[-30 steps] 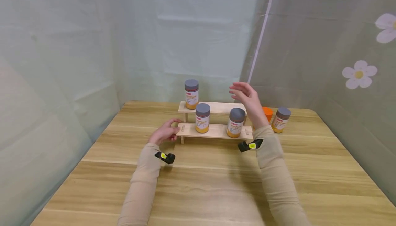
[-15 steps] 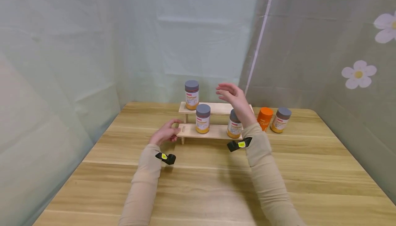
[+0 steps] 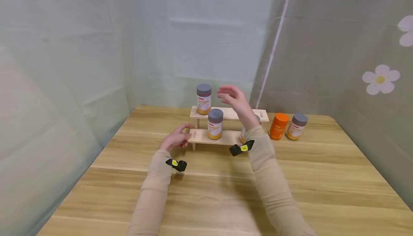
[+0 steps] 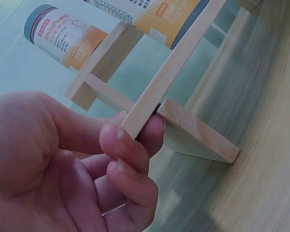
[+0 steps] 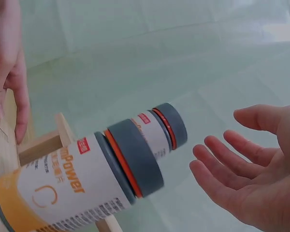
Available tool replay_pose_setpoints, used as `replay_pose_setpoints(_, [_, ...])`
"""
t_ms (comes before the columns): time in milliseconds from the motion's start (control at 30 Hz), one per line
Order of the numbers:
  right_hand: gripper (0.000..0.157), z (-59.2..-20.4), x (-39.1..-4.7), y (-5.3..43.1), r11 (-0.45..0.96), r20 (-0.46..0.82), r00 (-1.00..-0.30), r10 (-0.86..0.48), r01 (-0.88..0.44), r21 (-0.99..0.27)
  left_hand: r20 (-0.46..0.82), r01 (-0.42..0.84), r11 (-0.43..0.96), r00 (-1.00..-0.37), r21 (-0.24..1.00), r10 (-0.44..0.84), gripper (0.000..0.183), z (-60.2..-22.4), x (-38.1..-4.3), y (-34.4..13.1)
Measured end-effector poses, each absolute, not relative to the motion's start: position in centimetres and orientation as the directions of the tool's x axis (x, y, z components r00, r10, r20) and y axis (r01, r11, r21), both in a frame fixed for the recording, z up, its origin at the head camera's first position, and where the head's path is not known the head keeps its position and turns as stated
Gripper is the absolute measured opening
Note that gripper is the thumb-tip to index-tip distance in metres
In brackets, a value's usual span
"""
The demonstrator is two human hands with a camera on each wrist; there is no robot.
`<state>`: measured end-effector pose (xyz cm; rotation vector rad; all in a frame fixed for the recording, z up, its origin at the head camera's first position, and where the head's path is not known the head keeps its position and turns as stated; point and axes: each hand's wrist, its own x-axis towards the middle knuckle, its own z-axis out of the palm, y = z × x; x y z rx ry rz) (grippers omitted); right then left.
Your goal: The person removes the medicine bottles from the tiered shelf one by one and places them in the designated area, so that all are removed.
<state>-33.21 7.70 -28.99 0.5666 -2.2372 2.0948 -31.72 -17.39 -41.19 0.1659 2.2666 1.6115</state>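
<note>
A two-step wooden display rack (image 3: pixel 230 137) stands towards the back of the table. My left hand (image 3: pixel 175 138) holds the left end of its lower board; in the left wrist view the fingers (image 4: pixel 130 186) curl at the board's end. On the upper board, at the left, is a grey-lidded supplement bottle (image 3: pixel 204 100). Another such bottle (image 3: pixel 215 125) is on the lower board; a third bottle (image 3: pixel 242 136) there is mostly behind my right wrist. My right hand (image 3: pixel 237 103) hovers over the upper board, right of the top bottle. Its fingers are loosely bent and apart from the bottles (image 5: pixel 157 130).
Right of the rack, an orange bottle (image 3: pixel 279 126) and another grey-lidded bottle (image 3: pixel 296 127) stand on the wooden table (image 3: pixel 200 196). Pale fabric (image 3: pixel 219 42) hangs close behind the table and along its sides.
My right hand has moved left above the upper board, towards the top bottle, uncovering the orange bottle and covering much of the lower right one. The left hand keeps its hold.
</note>
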Motion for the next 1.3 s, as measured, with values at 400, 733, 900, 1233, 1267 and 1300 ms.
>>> replay_pose_setpoints(400, [0.036, -29.8, -34.9, 5.8, 0.011, 0.191, -0.951, -0.244, -0.199, -0.98, -0.218, -0.116, 0.342, -0.935, 0.932, 0.278, 0.044, -41.0, -31.4, -17.7])
replay_pose_setpoints(733, [0.047, -30.1, -36.0, 4.6, 0.102, 0.133, -0.961, -0.242, -0.162, -0.982, -0.225, -0.123, 0.342, -0.935, 0.932, 0.276, 0.043, -41.0, -31.5, -17.4])
replay_pose_setpoints(900, [0.057, -30.3, -36.2, 4.2, 0.164, 0.083, -0.964, -0.253, -0.127, -0.978, -0.226, -0.124, 0.344, -0.935, 0.931, 0.273, 0.043, -41.3, -31.6, -17.2])
replay_pose_setpoints(1233, [0.068, -31.0, -37.0, 3.9, 0.235, 0.036, -0.958, -0.284, -0.106, -0.966, -0.227, -0.125, 0.344, -0.934, 0.931, 0.276, 0.045, -41.3, -31.5, -16.8])
replay_pose_setpoints(1267, [0.069, -30.9, -37.0, 3.9, 0.238, 0.032, -0.959, -0.283, -0.103, -0.966, -0.228, -0.125, 0.344, -0.934, 0.931, 0.275, 0.044, -41.3, -31.5, -16.8])
replay_pose_setpoints(1300, [0.069, -30.9, -37.0, 3.9, 0.241, 0.03, -0.959, -0.28, -0.1, -0.965, -0.228, -0.127, 0.343, -0.934, 0.931, 0.274, 0.044, -41.3, -31.5, -16.7])
